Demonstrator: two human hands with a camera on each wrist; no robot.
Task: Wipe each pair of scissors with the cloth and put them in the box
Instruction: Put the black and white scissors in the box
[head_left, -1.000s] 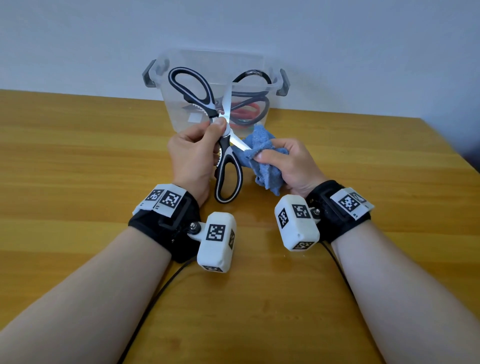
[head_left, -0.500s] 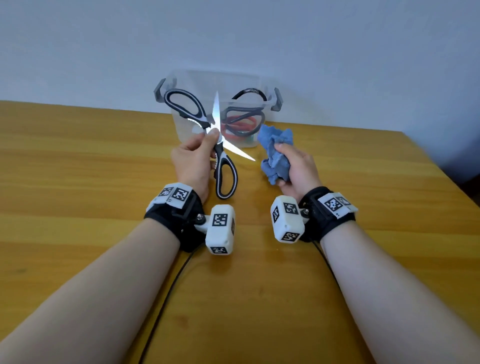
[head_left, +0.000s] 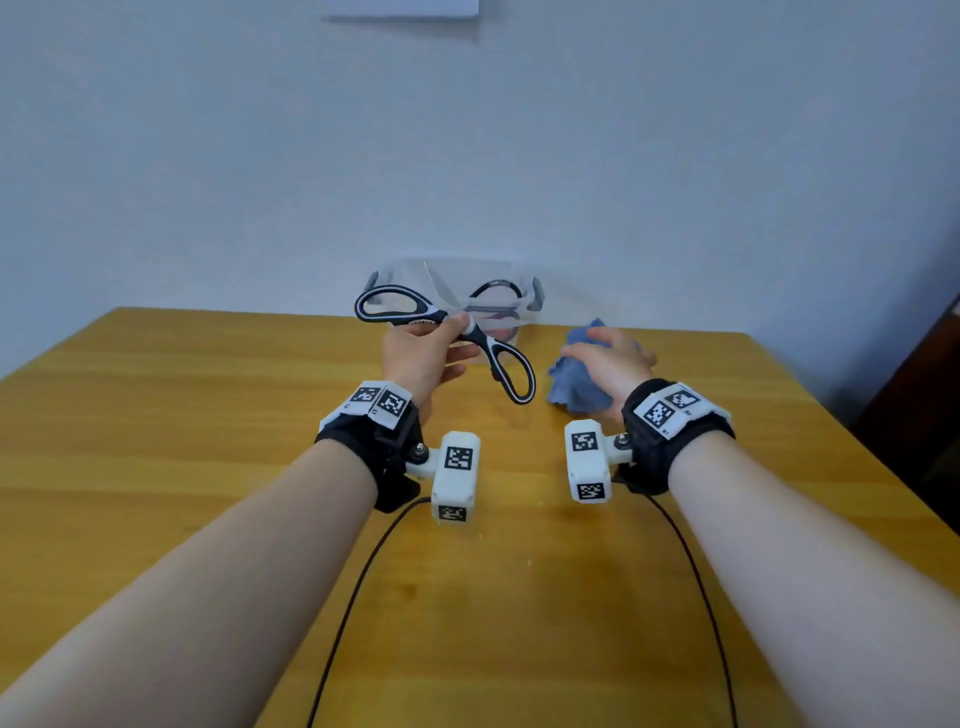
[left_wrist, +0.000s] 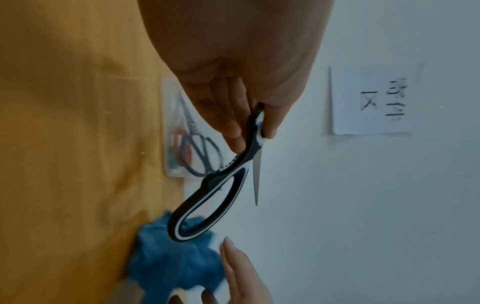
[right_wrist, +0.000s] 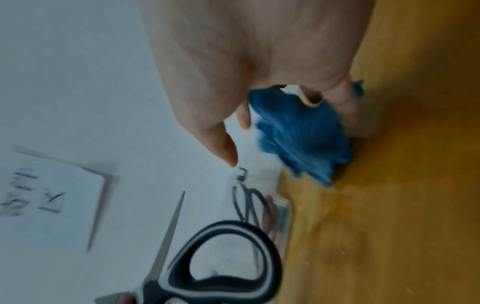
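Observation:
My left hand (head_left: 462, 338) pinches the black-and-white scissors (head_left: 485, 343) at the pivot, just in front of the clear box (head_left: 535, 296). The blades are spread, one pointing up over the box. In the left wrist view my fingers (left_wrist: 239, 142) and thumb clamp the scissors (left_wrist: 241, 162) near the joint. My right hand (head_left: 608, 358) lies with relaxed, spread fingers on the crumpled blue cloth (head_left: 571, 389), which sits on the table to the right of the scissors. The right wrist view shows the cloth (right_wrist: 303, 139) under my hand (right_wrist: 272, 127).
Inside the box lie other scissors (head_left: 498, 288) with black handles and a red-handled pair (head_left: 501, 314). The box stands at the far edge of the wooden table (head_left: 208, 415) against a pale wall. A paper notice (left_wrist: 371, 100) hangs on the wall. Two cables run back along the table.
The right hand took the cloth off the blade, moved it right and set it on the table, fingers loosening. The left hand lifted the scissors toward the box.

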